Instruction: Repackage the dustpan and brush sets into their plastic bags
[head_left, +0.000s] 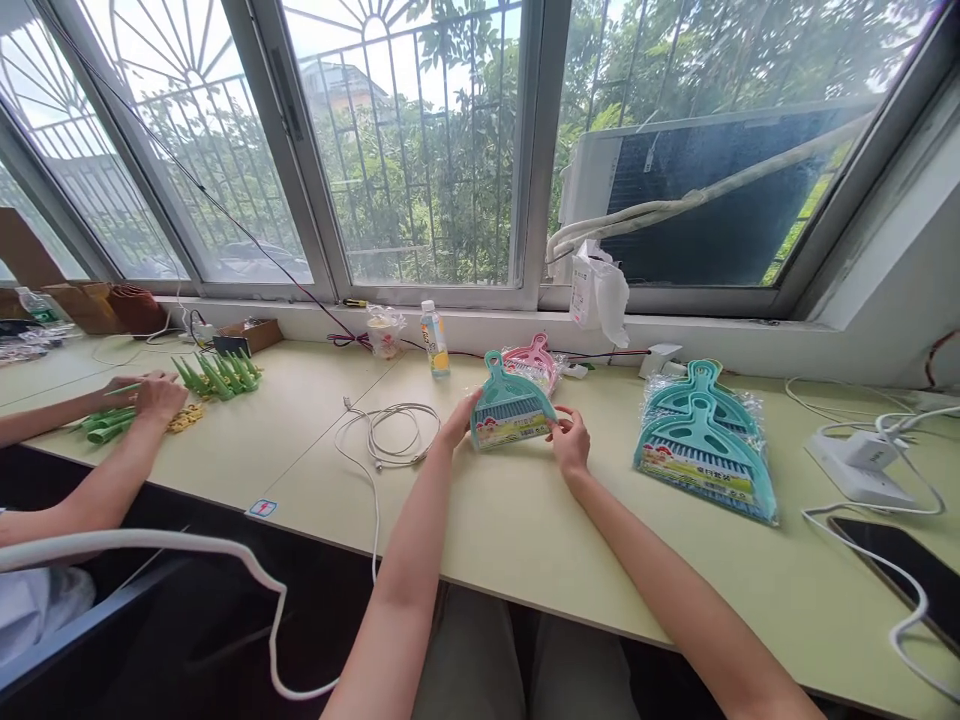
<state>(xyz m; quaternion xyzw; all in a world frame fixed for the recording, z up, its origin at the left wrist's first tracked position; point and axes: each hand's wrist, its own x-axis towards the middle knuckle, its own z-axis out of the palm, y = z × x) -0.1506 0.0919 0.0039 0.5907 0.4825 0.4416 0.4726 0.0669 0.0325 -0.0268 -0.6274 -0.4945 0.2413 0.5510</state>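
Note:
A small teal dustpan-and-brush set (510,408) stands tilted on the pale green table (525,520), just in front of me. My left hand (459,420) grips its left edge. My right hand (570,440) pinches its right lower corner. Behind it lies a pink set (534,362) in clear wrap. To the right, a stack of teal sets (705,440) in plastic bags lies flat on the table.
A coiled white cable (390,435) lies left of my hands. A small bottle (434,340) and a wrapped cup (385,332) stand by the window sill. Another person's hands (146,395) handle green pieces at far left. A white power strip (855,465) and a dark phone (900,565) sit at right.

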